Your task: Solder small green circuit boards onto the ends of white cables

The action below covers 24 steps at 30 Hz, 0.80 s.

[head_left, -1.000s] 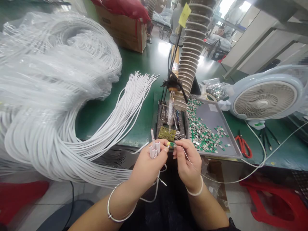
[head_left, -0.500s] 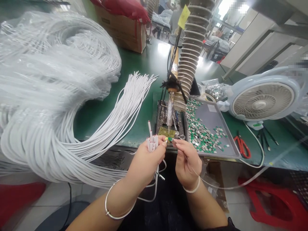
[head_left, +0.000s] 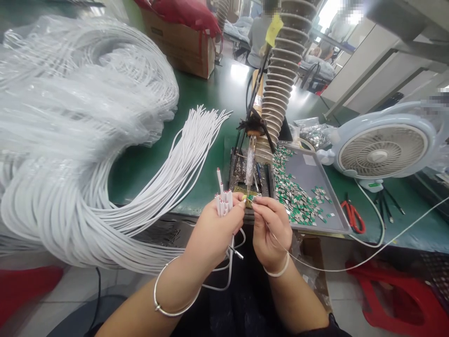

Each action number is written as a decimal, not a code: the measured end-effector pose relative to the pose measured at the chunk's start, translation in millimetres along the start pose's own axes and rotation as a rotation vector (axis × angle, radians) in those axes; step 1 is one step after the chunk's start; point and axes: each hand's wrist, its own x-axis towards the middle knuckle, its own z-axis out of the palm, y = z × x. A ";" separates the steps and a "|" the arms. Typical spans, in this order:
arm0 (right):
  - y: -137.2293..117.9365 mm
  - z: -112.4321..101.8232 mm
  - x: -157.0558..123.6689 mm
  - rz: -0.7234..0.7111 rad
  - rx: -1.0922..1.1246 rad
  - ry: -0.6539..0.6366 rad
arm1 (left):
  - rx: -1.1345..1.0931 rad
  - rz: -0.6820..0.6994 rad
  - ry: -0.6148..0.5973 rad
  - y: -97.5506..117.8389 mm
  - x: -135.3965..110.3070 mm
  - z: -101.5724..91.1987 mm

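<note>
My left hand [head_left: 215, 234] is closed round a bunch of white cables [head_left: 223, 201] whose cut ends point up. Its thumb and forefinger pinch one cable end beside a small green circuit board [head_left: 251, 198]. Thin solder wire [head_left: 277, 241] runs through my right hand [head_left: 272, 229], its fingers pinched close to the board. Just above both fingertips, the soldering iron [head_left: 250, 164] hangs tip down in its stand. Fingers partly hide the joint between cable and board.
A thick bundle of white cables [head_left: 182, 173] lies left, partly under clear plastic. On the right, a grey tray [head_left: 308, 171] holds many green boards, with red-handled pliers [head_left: 353, 216] and a fan [head_left: 382, 150] beyond. A ribbed duct [head_left: 280, 79] hangs behind the iron.
My right hand has shifted slightly left and up, closer to the left fingertips. The board sits slightly nearer the iron's tip. The solder wire at right now hangs in a clearer curve.
</note>
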 end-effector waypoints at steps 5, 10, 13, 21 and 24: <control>-1.5 1.0 2.6 -0.010 0.000 0.010 | -0.009 0.020 -0.010 0.4 1.2 0.6; -0.9 0.8 1.9 0.000 -0.013 0.012 | -0.016 0.016 -0.019 1.7 1.2 1.2; -1.2 0.6 2.1 0.002 -0.021 0.017 | -0.011 0.016 -0.012 2.6 0.8 1.6; -1.5 1.5 3.8 -0.007 -0.027 0.017 | -0.001 0.021 -0.012 3.3 0.0 1.4; -1.5 1.2 2.2 0.000 -0.009 0.008 | -0.007 0.020 -0.017 1.2 0.6 0.9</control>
